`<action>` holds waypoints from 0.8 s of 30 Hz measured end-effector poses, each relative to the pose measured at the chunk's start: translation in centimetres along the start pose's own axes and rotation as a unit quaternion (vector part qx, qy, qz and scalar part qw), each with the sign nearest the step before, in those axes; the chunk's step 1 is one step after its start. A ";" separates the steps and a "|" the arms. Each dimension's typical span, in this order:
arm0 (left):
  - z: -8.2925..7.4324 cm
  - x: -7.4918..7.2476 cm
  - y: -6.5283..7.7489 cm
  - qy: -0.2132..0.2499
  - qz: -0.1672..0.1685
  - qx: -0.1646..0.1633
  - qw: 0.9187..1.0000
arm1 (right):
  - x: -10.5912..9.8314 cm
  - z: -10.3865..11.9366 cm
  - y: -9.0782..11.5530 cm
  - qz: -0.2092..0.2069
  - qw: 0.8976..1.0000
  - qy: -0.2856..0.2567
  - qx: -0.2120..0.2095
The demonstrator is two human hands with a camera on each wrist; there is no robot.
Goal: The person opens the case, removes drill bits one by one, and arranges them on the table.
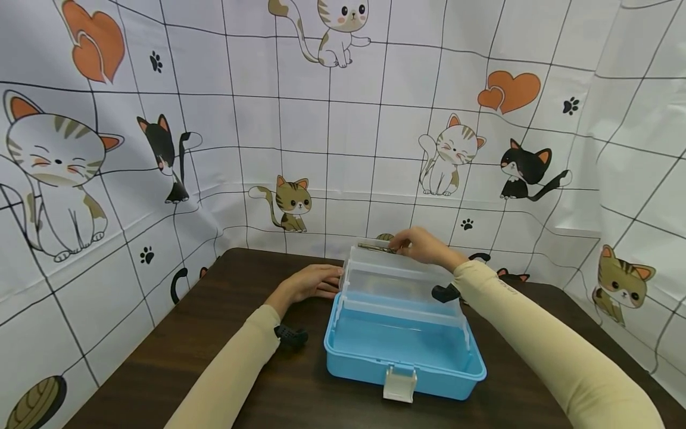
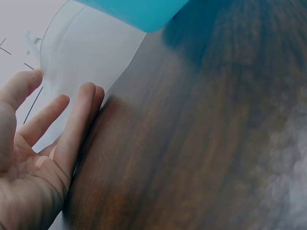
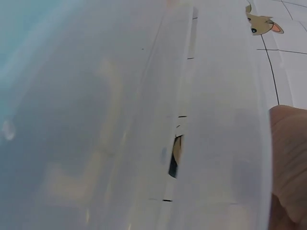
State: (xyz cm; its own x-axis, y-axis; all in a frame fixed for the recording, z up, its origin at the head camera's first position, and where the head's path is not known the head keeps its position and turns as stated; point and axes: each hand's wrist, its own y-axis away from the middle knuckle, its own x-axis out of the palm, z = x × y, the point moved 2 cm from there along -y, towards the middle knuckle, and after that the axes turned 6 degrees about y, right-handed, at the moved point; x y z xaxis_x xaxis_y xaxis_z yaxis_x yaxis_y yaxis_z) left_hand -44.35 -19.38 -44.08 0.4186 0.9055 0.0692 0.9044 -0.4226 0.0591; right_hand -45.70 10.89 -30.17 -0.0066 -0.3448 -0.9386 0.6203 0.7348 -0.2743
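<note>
A light-blue storage box (image 1: 406, 381) stands open on the table, its front latch (image 1: 399, 384) hanging down. Translucent trays and lid (image 1: 396, 285) are folded up toward the back. My right hand (image 1: 420, 245) reaches over the far top edge, its fingertips pinching the end of a thin gold-coloured metal tool (image 1: 372, 247); its exact kind is too small to make out. In the right wrist view, part of that hand (image 3: 290, 163) shows beyond a translucent wall. My left hand (image 1: 311, 282) touches the left side of the translucent part, fingers fairly straight and spread in the left wrist view.
The dark wooden table (image 1: 214, 333) extends around the box. White sheeting with cat prints and grid lines (image 1: 348, 149) hangs behind the table and along both sides. Black wrist straps (image 1: 291, 337) sit on both sleeves.
</note>
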 end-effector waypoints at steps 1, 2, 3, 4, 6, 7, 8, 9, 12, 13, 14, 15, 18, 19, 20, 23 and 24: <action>0.0 0.0 0.0 -0.001 0.000 0.000 1.000 | -0.1 0.0 -0.1 0.005 1.000 -0.002 0.002; -0.1 0.0 0.0 -0.001 -0.001 0.000 1.000 | -0.2 0.1 -0.2 0.009 1.000 -0.003 0.003; -0.1 0.0 0.0 -0.002 -0.002 0.000 1.000 | -0.3 0.1 -0.3 0.013 1.000 -0.003 0.004; -0.2 0.0 0.0 -0.002 -0.003 0.001 1.000 | -0.4 0.0 -0.4 0.017 1.000 -0.003 0.007; -0.2 0.1 0.1 -0.003 -0.004 0.001 1.000 | -0.4 0.0 -0.5 0.027 1.000 -0.005 0.014; -0.2 0.2 0.2 -0.002 -0.005 0.000 1.000 | -0.5 0.0 -0.5 0.033 0.999 -0.007 0.019; -0.2 0.2 0.2 -0.002 -0.005 0.000 1.000 | -0.5 0.0 -0.5 0.037 0.999 -0.005 0.024; -0.1 0.2 0.2 -0.002 -0.005 0.000 1.000 | -0.5 -0.1 -0.5 0.040 0.999 -0.004 0.028; -0.1 0.3 0.2 0.000 -0.004 0.000 1.000 | -0.5 -0.1 -0.4 0.046 0.998 -0.004 0.037; -0.1 0.3 0.2 0.001 -0.004 0.000 1.000 | -0.5 -0.2 -0.4 0.047 0.998 -0.008 0.038; -0.1 0.3 0.2 0.003 -0.005 -0.001 1.000 | -0.5 -0.3 -0.5 0.048 0.998 -0.012 0.041; -0.1 0.3 0.2 0.003 -0.004 -0.001 1.000 | -0.4 -0.4 -0.5 0.048 0.998 -0.018 0.044; -0.2 0.3 0.3 0.002 -0.004 0.000 1.000 | -0.3 -0.9 -0.5 0.051 0.996 -0.039 0.057; -0.2 0.4 0.3 0.001 -0.003 0.001 1.000 | -0.4 -0.9 -0.5 0.052 0.996 -0.044 0.063; -0.2 0.4 0.3 0.000 -0.003 0.002 1.000 | -0.4 -1.0 -0.4 0.052 0.995 -0.047 0.067; -0.3 0.4 0.5 -0.003 -0.003 0.003 1.000 | -0.4 -1.0 -0.3 0.052 0.994 -0.054 0.074; -0.4 0.4 0.5 -0.002 -0.003 0.002 1.000 | -0.3 -0.9 -0.3 0.051 0.994 -0.057 0.075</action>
State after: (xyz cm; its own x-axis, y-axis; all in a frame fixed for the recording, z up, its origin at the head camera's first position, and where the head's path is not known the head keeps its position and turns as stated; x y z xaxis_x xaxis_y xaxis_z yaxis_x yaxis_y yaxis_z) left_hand -43.75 -19.20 -43.67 0.4139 0.9081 0.0640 0.9070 -0.4173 0.0559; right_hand -46.62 11.33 -29.96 0.1461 -0.3425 -0.9281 0.7233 0.6770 -0.1360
